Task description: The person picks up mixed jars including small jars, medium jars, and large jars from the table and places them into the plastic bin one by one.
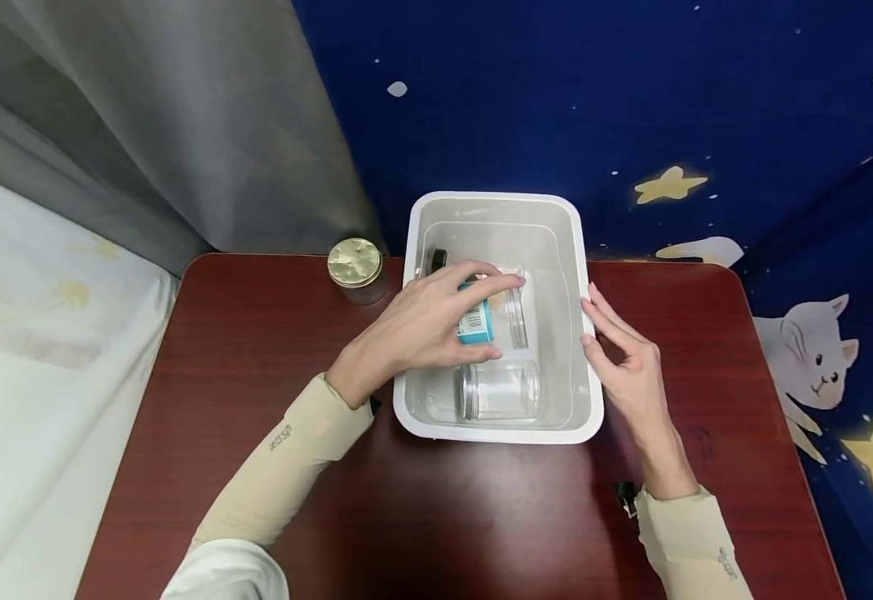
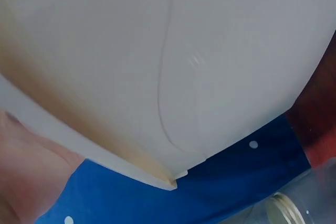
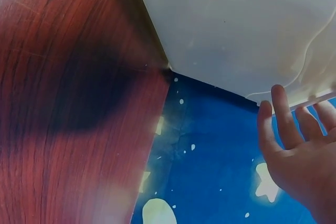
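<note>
A white plastic bin [image 1: 492,432] stands on the table, with clear jars lying on their sides in it. My left hand [image 1: 425,321] reaches over the bin's left rim and grips a clear jar with a blue label [image 1: 476,323], thumb on its near side and fingers over its far side. A second clear jar [image 1: 504,390] lies in front of it, below my thumb. My right hand [image 1: 630,367] rests its fairly straight fingertips against the bin's right rim. In the right wrist view, the fingers [image 3: 286,119] are spread by the bin's outer wall.
A jar with a gold-coloured foil-like top [image 1: 354,262] stands on the dark red table [image 1: 256,333], left of the bin. A small black object [image 1: 439,260] shows inside the bin, behind my left hand. A blue star-patterned curtain [image 1: 526,100] and a grey curtain [image 1: 182,117] hang behind the table.
</note>
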Demonstrator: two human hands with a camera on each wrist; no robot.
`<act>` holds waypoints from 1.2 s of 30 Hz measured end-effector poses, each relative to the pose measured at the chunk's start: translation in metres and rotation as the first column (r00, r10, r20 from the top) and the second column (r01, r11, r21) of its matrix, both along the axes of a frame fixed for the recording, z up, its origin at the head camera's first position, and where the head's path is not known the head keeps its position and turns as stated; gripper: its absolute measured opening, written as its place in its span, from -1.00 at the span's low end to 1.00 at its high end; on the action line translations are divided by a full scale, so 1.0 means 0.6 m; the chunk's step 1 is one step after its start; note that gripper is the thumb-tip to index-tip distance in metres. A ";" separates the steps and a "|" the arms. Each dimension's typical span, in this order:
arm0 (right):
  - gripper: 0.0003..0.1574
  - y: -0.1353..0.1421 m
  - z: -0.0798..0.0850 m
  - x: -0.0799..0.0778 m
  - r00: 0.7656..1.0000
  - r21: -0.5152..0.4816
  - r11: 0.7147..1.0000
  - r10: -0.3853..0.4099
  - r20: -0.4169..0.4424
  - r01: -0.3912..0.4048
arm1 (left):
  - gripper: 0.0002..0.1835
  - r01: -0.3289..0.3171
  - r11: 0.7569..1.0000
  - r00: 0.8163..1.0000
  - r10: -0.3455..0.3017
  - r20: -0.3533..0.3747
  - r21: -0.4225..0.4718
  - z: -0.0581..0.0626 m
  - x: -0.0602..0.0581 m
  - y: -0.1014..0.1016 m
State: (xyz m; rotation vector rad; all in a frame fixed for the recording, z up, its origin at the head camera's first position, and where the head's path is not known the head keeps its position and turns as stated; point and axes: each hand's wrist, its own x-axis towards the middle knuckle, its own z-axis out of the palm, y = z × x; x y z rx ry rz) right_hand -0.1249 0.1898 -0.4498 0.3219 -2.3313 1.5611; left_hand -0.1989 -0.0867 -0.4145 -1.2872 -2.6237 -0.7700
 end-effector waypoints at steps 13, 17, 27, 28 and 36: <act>-0.45 0.007 0.001 -0.001 1.000 0.004 1.000 0.006 0.010 -0.006 | -0.07 0.041 0.997 0.999 -0.041 0.006 -0.070 -0.004 -0.009 0.017; -0.45 0.007 -0.006 -0.001 0.998 -0.081 0.996 0.040 0.042 -0.036 | -0.08 0.059 0.993 0.998 -0.058 0.006 -0.107 -0.004 -0.010 0.020; -0.46 0.002 -0.014 -0.002 0.997 -0.139 0.989 0.061 0.048 -0.054 | -0.06 0.115 0.979 0.992 -0.106 0.062 -0.166 -0.016 -0.014 0.031; -0.46 0.002 -0.014 -0.002 0.997 -0.144 0.988 0.063 0.049 -0.055 | -0.06 0.120 0.979 0.991 -0.109 0.076 -0.165 -0.017 -0.014 0.032; -0.47 0.000 -0.009 -0.002 0.996 -0.166 0.985 0.057 0.062 -0.046 | -0.07 0.090 0.959 0.995 -0.072 0.076 -0.270 -0.012 -0.022 0.040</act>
